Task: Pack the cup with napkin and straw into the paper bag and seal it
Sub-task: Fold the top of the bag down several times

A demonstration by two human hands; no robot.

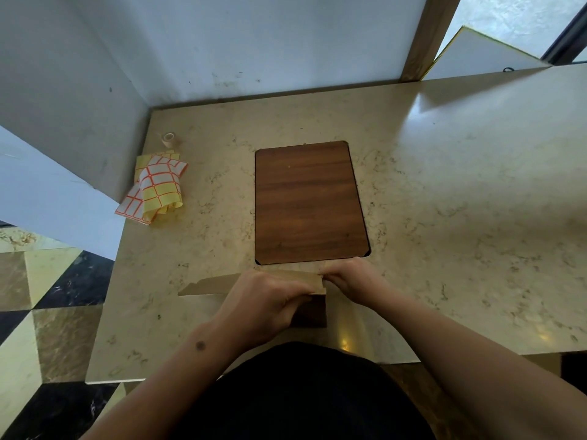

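A: Well, we are looking across the counter (444, 201), with the wood board (309, 201) lying at its centre and the bag (313, 308) standing at the near edge, just in front of us.

B: And we are holding it with both hands?

A: Yes. Our left hand (266, 300) is closing over the bag's folded top, thumb and fingers clamped on the paper. Our right hand (349, 276) is pinching the same fold at its right end, fingers together on the edge. A flat strip of brown paper (206, 285) is sticking out to the left of our left hand; we cannot tell whether it is part of the bag.

B: So we are creasing the top down?

A: We are judging it so. To do it well, we are wanting a level fold, pressed flat along its whole width, with one hand keeping it down while the other is reaching for a seal.

B: What is inside?

A: We cannot tell. The top is shut under our hands, and no cup, napkin or straw is showing anywhere on the counter, so they are likely already packed.

B: And the sealing things?

A: The sticker sheets (155, 188) are lying well to the far left, with a small tape roll (169, 138) standing just beyond them.
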